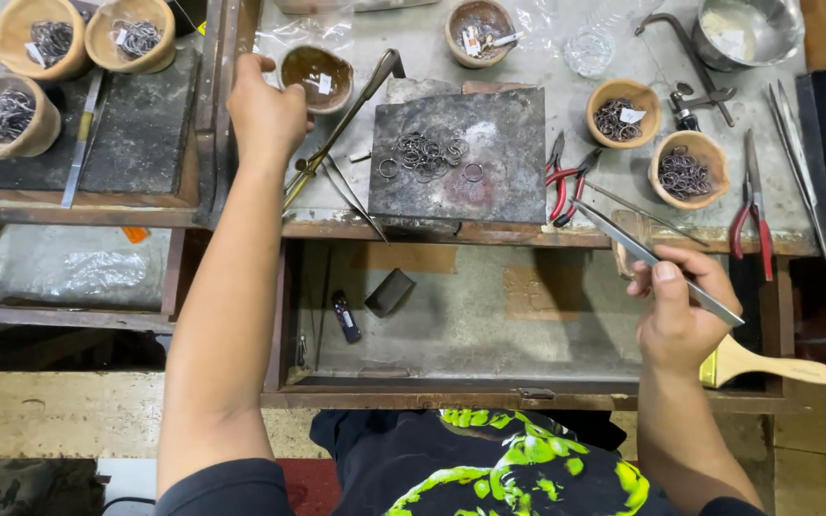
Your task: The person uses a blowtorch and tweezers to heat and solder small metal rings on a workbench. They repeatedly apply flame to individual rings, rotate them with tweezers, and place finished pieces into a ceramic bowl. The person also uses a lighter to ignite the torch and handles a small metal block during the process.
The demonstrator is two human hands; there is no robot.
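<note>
My left hand [265, 113] reaches to the bench top and grips the rim of a small brown clay bowl [317, 75] with a white tag inside. My right hand [681, 306] hovers over the open drawer and holds long steel tweezers [642, 253], tips pointing up left toward the bench edge. A dark soldering slab [509, 182] lies between the hands with several small metal rings [429, 153] heaped on it.
Clay bowls of rings [684, 168] [623, 113] stand right of the slab, others [7, 115] [131, 33] on the left tray. Red-handled pliers [561, 186] [752, 215], a steel bowl [749, 29], a brush [767, 363], metal tongs [346, 119]. The open drawer [489, 325] holds small items.
</note>
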